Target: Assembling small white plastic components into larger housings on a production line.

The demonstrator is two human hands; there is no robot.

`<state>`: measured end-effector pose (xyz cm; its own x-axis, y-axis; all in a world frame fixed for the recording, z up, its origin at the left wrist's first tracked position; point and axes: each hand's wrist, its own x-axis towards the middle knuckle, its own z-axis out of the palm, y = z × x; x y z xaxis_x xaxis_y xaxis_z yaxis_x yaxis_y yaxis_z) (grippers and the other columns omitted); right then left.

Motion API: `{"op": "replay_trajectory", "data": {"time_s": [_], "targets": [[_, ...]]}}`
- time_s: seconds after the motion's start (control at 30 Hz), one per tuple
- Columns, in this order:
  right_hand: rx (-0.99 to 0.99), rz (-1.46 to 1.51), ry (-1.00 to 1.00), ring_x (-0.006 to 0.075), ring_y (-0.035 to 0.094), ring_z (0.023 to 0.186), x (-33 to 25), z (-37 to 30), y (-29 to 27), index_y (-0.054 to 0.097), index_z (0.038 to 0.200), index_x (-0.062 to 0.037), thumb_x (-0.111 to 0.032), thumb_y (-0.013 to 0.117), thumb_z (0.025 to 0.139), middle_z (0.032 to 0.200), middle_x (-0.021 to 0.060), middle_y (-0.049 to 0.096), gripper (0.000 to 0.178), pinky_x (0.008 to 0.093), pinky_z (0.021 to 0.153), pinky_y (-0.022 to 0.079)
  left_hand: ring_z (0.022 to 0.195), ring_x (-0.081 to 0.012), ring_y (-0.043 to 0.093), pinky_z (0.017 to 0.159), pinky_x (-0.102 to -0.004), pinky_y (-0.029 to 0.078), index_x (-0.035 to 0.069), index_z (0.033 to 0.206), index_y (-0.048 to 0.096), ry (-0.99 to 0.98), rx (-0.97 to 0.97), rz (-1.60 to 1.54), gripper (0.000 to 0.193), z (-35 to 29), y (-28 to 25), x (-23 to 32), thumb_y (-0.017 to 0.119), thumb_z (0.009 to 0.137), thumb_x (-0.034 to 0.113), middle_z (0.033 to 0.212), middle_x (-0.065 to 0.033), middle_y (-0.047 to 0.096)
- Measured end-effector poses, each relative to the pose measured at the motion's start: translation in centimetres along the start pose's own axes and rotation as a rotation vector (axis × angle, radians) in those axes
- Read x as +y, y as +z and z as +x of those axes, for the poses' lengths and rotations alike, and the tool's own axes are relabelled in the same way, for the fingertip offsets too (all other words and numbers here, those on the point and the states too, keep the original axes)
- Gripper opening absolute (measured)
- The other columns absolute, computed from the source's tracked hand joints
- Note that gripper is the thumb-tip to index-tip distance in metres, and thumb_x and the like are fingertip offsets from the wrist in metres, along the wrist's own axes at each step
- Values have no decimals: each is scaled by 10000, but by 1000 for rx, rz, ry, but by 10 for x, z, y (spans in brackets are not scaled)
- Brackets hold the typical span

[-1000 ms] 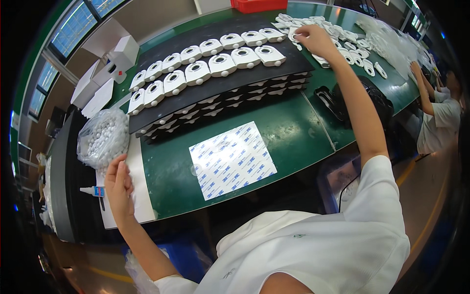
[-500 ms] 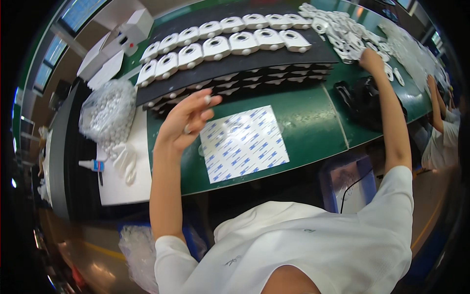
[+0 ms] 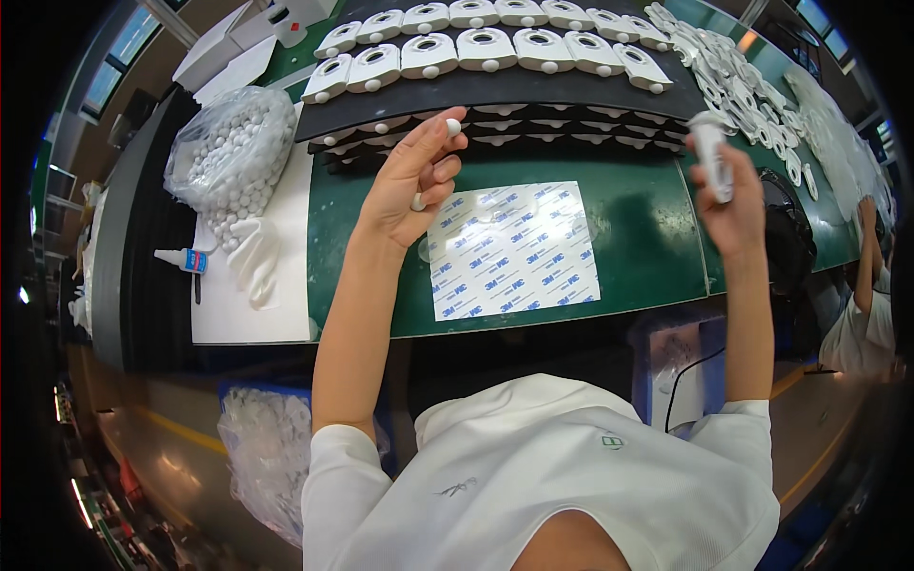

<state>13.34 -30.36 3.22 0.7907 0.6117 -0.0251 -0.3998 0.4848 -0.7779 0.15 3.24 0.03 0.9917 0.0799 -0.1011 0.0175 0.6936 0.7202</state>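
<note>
My left hand [image 3: 405, 186] is closed, pinching a small white ball [image 3: 453, 127] between thumb and fingertips. A second white ball [image 3: 418, 201] shows in the curl of its lower fingers. My right hand [image 3: 736, 217], raised over the right of the table, grips a white plastic part [image 3: 712, 157], somewhat blurred and seen nearly edge-on. Between the hands, a white sheet with blue print [image 3: 514, 252] lies on the green table [image 3: 647, 257]. Beyond it, rows of white plastic parts with round holes [image 3: 486, 48], each with a ball at its front edge, stand on stacked black boards [image 3: 533, 90].
A clear bag of white balls [image 3: 228, 157] stands at the left, near a small glue bottle [image 3: 181, 259] and a white glove [image 3: 255, 262]. Loose white parts [image 3: 733, 86] pile up at the far right, with a black bag [image 3: 788, 224] nearer. Another person's arm [image 3: 864, 257] shows at the right edge.
My right hand has come back from the pile of loose parts, bringing one white part with it. My left hand keeps its balls. The whole view has shifted slightly.
</note>
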Motion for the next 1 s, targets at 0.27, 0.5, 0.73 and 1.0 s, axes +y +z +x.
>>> {"op": "replay_trajectory", "data": {"time_s": [0.27,0.5,0.73,1.0], "targets": [[-79,-1243,-316,54,560,756,66,8,84,595,910,-5,-45,673,723,840,22,606,207,187,669,442,539,-24,379,352,-130,245,47,1058,548,83,10,58,274,-2,1,1,625,833,184,866,-54,562],[-174,-741,-98,59,542,769,106,33,80,590,956,-9,-60,616,814,859,17,600,153,187,675,441,543,-28,395,364,-133,251,34,994,564,64,27,48,236,-1,1,1,630,830,190,907,-72,587],[-161,-818,-47,54,535,762,128,32,82,513,999,-3,-89,547,865,868,29,587,163,193,671,440,551,-33,406,369,-138,255,30,965,567,66,35,46,214,-2,1,1,620,837,193,906,-79,598],[-165,-1014,-165,69,545,802,131,32,83,503,1003,-8,-84,534,868,893,33,580,158,208,697,449,553,-33,409,373,-141,256,27,963,558,61,56,73,215,-2,2,0,619,839,193,891,-77,593]]}}
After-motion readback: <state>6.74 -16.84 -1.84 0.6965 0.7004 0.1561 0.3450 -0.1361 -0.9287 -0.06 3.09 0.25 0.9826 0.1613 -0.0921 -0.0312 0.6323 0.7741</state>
